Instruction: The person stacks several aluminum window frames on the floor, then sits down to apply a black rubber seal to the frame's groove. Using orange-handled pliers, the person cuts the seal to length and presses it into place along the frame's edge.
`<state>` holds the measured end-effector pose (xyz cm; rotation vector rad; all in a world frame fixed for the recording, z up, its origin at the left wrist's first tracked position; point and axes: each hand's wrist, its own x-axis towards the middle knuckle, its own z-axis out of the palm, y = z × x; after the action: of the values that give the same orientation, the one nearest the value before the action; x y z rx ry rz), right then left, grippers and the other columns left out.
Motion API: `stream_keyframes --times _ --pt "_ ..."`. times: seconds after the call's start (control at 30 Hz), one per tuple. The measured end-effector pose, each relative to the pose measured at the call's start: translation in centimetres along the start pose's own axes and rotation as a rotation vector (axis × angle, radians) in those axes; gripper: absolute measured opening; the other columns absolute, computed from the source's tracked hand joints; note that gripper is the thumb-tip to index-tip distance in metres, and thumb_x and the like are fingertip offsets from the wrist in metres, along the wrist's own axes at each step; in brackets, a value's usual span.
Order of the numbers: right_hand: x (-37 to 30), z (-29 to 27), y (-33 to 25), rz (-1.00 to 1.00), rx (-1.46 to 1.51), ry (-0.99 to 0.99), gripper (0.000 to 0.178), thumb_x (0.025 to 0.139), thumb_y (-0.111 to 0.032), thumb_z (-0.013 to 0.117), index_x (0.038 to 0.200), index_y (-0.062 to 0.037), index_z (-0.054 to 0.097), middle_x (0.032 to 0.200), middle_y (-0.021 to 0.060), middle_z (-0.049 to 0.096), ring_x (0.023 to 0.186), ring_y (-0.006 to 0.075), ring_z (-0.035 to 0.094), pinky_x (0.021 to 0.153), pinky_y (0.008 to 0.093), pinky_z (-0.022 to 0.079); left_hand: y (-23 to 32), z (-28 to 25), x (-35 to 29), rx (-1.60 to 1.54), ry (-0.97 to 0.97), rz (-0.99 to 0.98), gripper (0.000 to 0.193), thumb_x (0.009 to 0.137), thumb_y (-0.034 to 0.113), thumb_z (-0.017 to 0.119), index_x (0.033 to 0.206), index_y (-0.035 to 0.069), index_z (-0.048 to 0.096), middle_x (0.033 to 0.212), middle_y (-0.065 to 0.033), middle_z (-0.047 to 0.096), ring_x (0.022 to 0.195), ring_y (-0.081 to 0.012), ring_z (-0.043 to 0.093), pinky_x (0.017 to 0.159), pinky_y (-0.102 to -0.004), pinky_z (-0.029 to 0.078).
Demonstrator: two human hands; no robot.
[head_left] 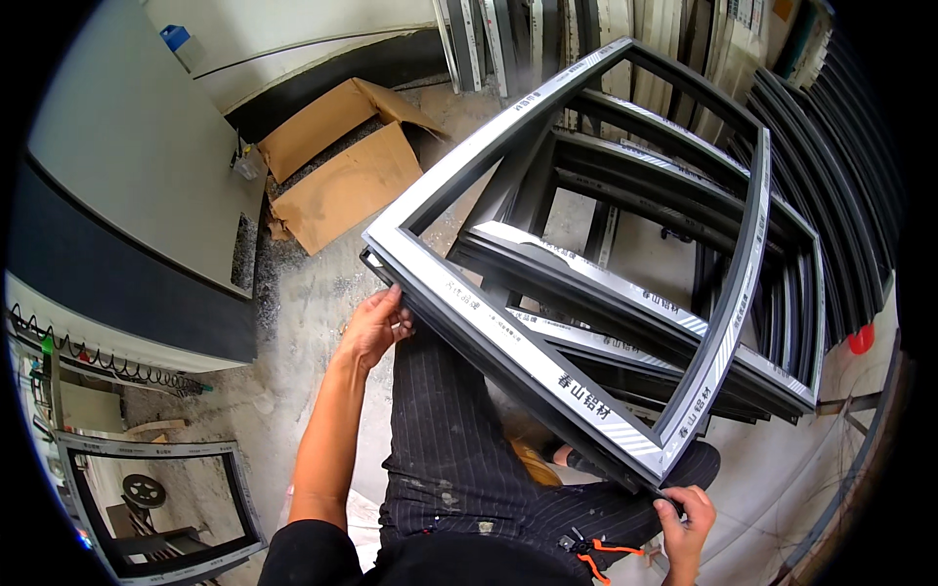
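Note:
A rectangular metal window frame (pixel 459 293), dark with pale printed protective film on its faces, is tilted across the space in front of my legs. My left hand (pixel 374 327) is closed on its near left corner, fingers curled under the dark lower edge. At the near right corner, my right hand (pixel 687 523) pinches the dark edge between thumb and fingers. Part of each grip is hidden under the frame. Beyond and below it, seen through its opening, several similar frames (pixel 606 278) lean together in a stack.
Along the right stand many dark profiles (pixel 831 195), with a red round object (pixel 861 339) at their foot. An open cardboard box (pixel 342 186) lies on the dusty floor beside a grey cabinet (pixel 127 146). Another frame (pixel 244 493) stands at lower left. Orange-handled pliers (pixel 596 562) are at my waist.

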<state>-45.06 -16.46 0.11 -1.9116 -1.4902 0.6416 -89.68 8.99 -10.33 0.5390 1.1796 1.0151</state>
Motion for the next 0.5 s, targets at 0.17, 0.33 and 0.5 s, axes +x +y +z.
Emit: stream_keyframes --times 0.17,0.33,0.5 --pt "0.2 0.0 0.6 -0.043 0.029 -0.075 0.014 0.073 -0.01 0.072 0.079 0.001 0.066 0.067 0.0082 0.059 0.063 0.0191 0.054 0.06 0.03 0.041 -1.0 0.0 0.0 -0.031 0.059 0.068 0.026 0.096 0.036 0.061 0.09 0.01 0.059 0.073 -0.0014 0.059 0.068 -0.0138 0.057 0.061 -0.0278 0.047" --pt "0.0 0.3 1.1 -0.008 0.097 -0.101 0.011 0.074 -0.008 0.071 0.079 0.0012 0.067 0.068 0.008 0.059 0.062 0.0186 0.054 0.059 0.0298 0.042 -3.3 3.1 -2.2 -0.103 -0.02 -0.017 0.03 0.096 0.038 0.061 0.09 0.008 0.058 0.073 -0.0028 0.059 0.065 -0.0148 0.058 0.058 -0.0262 0.048" --pt "-0.2 0.5 1.1 0.003 0.125 -0.128 0.011 0.077 -0.008 0.07 0.08 0.0019 0.066 0.069 0.0076 0.06 0.063 0.0173 0.055 0.058 0.0291 0.043 -3.4 4.8 -3.2 -0.089 0.099 -0.01 0.032 0.095 0.039 0.061 0.089 0.008 0.058 0.073 -0.003 0.059 0.066 -0.0148 0.059 0.058 -0.0262 0.048"
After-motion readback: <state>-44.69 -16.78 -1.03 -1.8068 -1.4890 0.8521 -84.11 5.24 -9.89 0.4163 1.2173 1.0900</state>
